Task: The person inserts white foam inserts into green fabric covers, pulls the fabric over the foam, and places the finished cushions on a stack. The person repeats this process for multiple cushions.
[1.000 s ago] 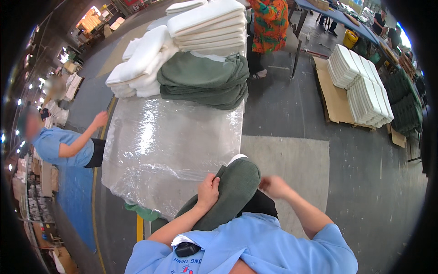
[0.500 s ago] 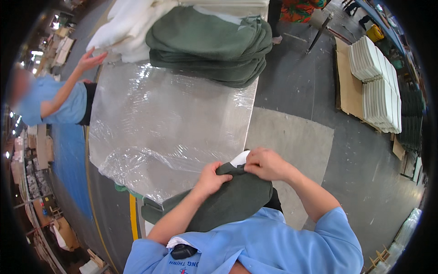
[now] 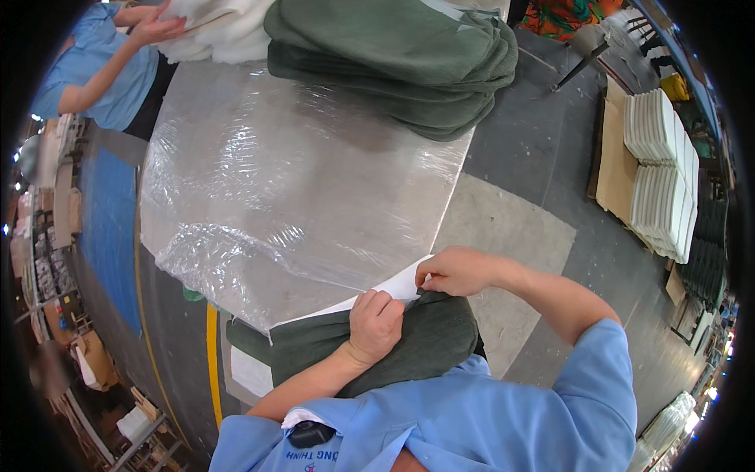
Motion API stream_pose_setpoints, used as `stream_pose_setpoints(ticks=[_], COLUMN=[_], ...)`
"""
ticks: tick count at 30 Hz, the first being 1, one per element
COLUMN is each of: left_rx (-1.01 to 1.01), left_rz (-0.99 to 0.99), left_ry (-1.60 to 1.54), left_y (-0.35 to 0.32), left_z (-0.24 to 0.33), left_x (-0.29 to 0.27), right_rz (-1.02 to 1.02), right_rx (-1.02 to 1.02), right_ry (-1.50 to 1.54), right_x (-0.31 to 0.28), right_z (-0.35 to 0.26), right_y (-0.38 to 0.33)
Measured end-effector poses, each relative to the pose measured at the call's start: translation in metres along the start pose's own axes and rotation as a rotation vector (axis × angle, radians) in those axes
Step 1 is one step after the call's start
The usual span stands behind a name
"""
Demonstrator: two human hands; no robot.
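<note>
A dark green fabric cover [image 3: 429,334] lies against my front, at the near edge of the plastic-wrapped table. Along its far edge a white strip [image 3: 401,285] shows; I cannot tell whether it is lining or padding. My left hand [image 3: 376,324] is closed in a fist on the cover's upper edge, near its middle. To the right, my right hand [image 3: 452,271] pinches the same edge near the corner, beside the white strip. Another white piece [image 3: 250,370] hangs at the cover's left end.
Clear plastic film covers the table [image 3: 314,173]. Across it lie a stack of dark green cushion-like pieces [image 3: 385,55] and fluffy white padding [image 3: 224,27]. A co-worker [image 3: 110,71] in light blue stands far left, a hand at the padding. White stacked pads [image 3: 661,169] stand on the right.
My left hand has turned into a fist on the edge. More of the white strip shows between cover and table. The co-worker appears farther up the picture, hands nearer the padding.
</note>
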State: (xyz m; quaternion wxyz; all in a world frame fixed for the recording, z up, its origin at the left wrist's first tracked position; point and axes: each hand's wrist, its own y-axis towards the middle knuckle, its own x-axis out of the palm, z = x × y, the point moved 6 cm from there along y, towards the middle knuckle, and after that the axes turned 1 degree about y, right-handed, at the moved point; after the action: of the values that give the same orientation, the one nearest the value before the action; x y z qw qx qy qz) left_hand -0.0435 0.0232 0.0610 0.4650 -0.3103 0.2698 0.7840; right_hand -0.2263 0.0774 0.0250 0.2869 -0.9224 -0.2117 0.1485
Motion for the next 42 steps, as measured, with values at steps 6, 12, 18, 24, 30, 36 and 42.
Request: stream_pose_setpoints(ticks=[6,12,18,24,30,36,42], left_rx=[-0.198,-0.575,-0.467,-0.351,-0.013,0.043,-0.735], left_rz=[-0.123,-0.603,-0.711,-0.538,-0.442,-0.479,-1.017], left_ry=[-0.102,-0.414,-0.325,-0.380,-0.060,-0.061,-0.577], left_y=[0.004,0.003,0.012,-0.015,-0.014,-0.002,0.005], left_z=[-0.021,-0.090,-0.090,-0.079,-0.057,-0.076,-0.081], left_x=[0.008,0.026,0.037,0.034,0.053,0.042,0.079], right_rz=[-0.146,0.243,0.485,0.559,0.750,1.457,1.389], right_rx=[-0.037,0.086,0.187,0.254,0.221,-0.211,-0.255], right_ry=[-0.077,0.041,0.005,0.015,0.129,1.261,1.820], right_x=[0.005,0.015,0.036,0.062,0.074,0.116,0.254], right_z=[0.003,0.013,0.023,0.010,0.058,0.091,0.110], right_y=[0.023,0.012,0.004,-0.011,-0.003,-0.081,0.009])
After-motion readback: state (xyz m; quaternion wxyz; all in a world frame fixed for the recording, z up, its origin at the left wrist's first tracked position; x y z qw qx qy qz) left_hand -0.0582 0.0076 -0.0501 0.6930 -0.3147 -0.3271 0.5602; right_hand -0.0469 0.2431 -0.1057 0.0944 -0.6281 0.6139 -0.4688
